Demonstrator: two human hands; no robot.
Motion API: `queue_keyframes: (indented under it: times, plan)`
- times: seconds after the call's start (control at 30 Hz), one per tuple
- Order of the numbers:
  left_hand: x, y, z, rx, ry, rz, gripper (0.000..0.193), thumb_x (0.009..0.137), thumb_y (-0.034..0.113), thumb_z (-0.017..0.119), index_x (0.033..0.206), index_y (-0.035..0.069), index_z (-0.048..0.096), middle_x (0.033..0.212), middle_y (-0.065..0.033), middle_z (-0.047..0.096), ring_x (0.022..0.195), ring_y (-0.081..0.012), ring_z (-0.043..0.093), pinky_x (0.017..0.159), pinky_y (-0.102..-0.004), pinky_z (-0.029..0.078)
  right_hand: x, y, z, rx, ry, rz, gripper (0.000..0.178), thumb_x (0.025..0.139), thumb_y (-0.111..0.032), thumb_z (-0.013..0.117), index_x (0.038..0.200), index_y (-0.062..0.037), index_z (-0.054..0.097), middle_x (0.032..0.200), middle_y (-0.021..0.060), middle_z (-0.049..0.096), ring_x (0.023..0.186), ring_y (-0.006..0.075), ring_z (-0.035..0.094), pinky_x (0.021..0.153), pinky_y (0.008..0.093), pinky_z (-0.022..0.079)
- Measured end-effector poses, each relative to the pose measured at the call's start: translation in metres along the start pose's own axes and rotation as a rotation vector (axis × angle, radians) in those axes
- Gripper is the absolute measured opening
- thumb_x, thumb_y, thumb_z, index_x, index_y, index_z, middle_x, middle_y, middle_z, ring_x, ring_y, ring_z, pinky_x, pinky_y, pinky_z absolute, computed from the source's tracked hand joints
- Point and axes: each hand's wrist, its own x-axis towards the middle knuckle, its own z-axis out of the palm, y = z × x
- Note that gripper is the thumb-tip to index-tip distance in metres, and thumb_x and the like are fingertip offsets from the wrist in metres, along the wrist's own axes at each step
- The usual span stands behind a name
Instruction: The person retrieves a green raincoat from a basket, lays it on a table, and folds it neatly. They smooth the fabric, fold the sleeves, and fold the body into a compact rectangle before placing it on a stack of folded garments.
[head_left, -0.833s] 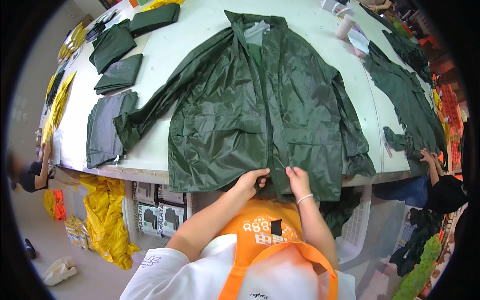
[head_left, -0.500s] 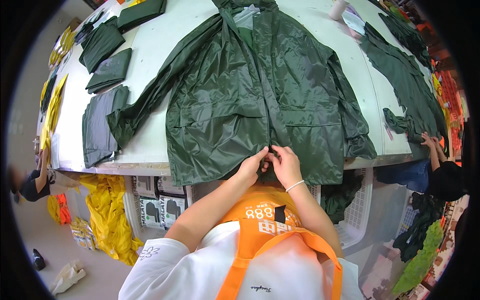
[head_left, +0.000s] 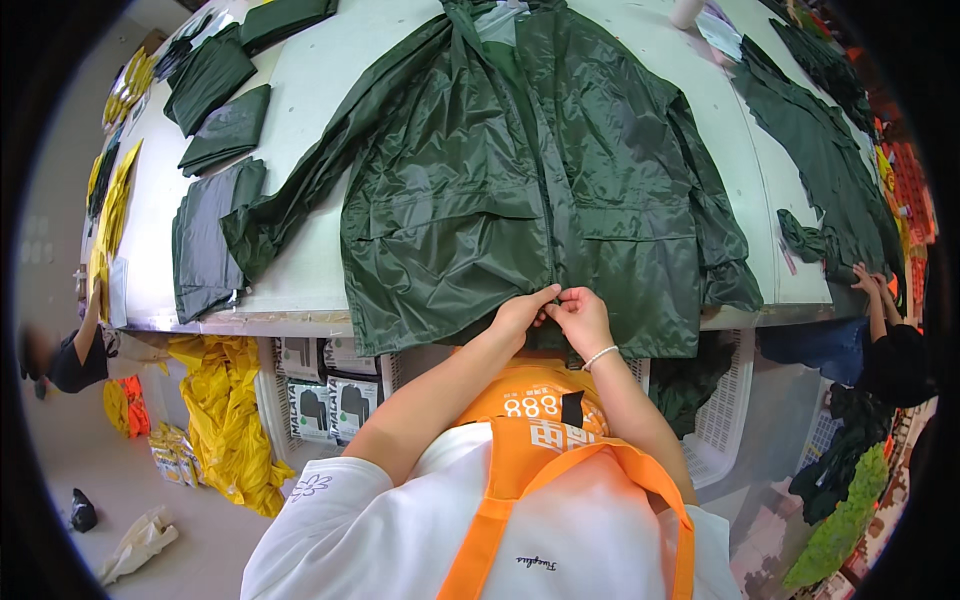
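A dark green rain jacket [head_left: 450,165] lies spread front up across the white table [head_left: 310,100], its lower hem hanging over the near edge. Both sleeves lie out to the sides. My left hand [head_left: 524,313] pinches the jacket's front edge at the bottom of the front opening. Close against it, my right hand [head_left: 584,318] pinches the other front edge, a bracelet on its wrist. The fingertips nearly meet and hide the small part between them. Above the hands the front flap [head_left: 556,200] runs up toward the collar.
Folded dark green garments [head_left: 215,235] lie along the table's left side. A white spool [head_left: 687,12] stands far right, near another green garment [head_left: 800,130] handled by a co-worker. Beneath the table are a white crate of packages [head_left: 335,405], yellow garments [head_left: 225,420] and another white crate [head_left: 725,410].
Both hands stay pinched at the bottom of the front opening, their fingers shifting slightly. The whole view has moved a little, so the table and jacket sit slightly higher and further right.
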Motion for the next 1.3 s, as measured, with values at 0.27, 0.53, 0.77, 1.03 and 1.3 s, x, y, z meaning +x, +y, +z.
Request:
queue_keyframes:
  times: [0.27,0.53,0.77,1.03,1.3]
  plan:
    - [-0.002,0.001,0.011,0.036,0.094,0.004,0.031,0.082,0.029,0.071,0.061,0.013,0.055,0.060,0.0011,0.051,0.057,-0.0112,0.042,0.057,-0.0262,0.033,-0.007,0.000,-0.024,0.516,-0.167,0.552,0.015,0.084,-0.014,0.069,0.087,-0.0009,0.063,0.074,0.0029,0.061,0.060,0.0107,0.058,0.056,0.0229,0.051]
    - [-0.020,0.000,-0.006,-0.307,0.070,0.079,0.018,0.085,0.017,0.067,0.093,0.001,0.064,0.078,-0.0043,0.059,0.070,-0.0142,0.055,0.063,-0.0267,0.043,-0.013,0.006,-0.017,0.822,-0.180,0.555,0.017,0.086,-0.007,0.062,0.098,0.0053,0.060,0.096,0.0182,0.066,0.090,0.0267,0.067,0.079,0.0313,0.056]
    - [-0.030,-0.006,-0.011,-0.511,0.106,0.082,0.015,0.087,0.015,0.065,0.090,0.001,0.060,0.077,-0.0042,0.057,0.066,-0.0139,0.050,0.060,-0.0268,0.041,-0.012,0.010,-0.014,0.874,-0.196,0.554,0.017,0.084,-0.007,0.065,0.095,0.0058,0.061,0.090,0.0155,0.067,0.082,0.0231,0.068,0.074,0.0284,0.056]
    - [-0.028,-0.012,-0.012,-0.444,0.037,-0.014,0.012,0.091,0.015,0.059,0.091,0.003,0.060,0.088,-0.0074,0.063,0.081,-0.0196,0.061,0.078,-0.0319,0.048,-0.016,-0.008,-0.003,0.846,-0.186,0.547,0.015,0.083,-0.005,0.064,0.094,0.0049,0.061,0.089,0.0144,0.067,0.083,0.0235,0.068,0.075,0.0296,0.056]
    - [-0.040,-0.008,0.000,-0.109,0.301,-0.027,0.034,0.080,0.026,0.074,0.099,0.000,0.061,0.099,-0.0092,0.064,0.092,-0.0160,0.058,0.082,-0.0317,0.046,-0.018,-0.013,-0.003,0.820,-0.133,0.536,0.012,0.081,-0.005,0.067,0.089,0.0030,0.061,0.086,0.0129,0.067,0.077,0.0203,0.068,0.070,0.0268,0.056]
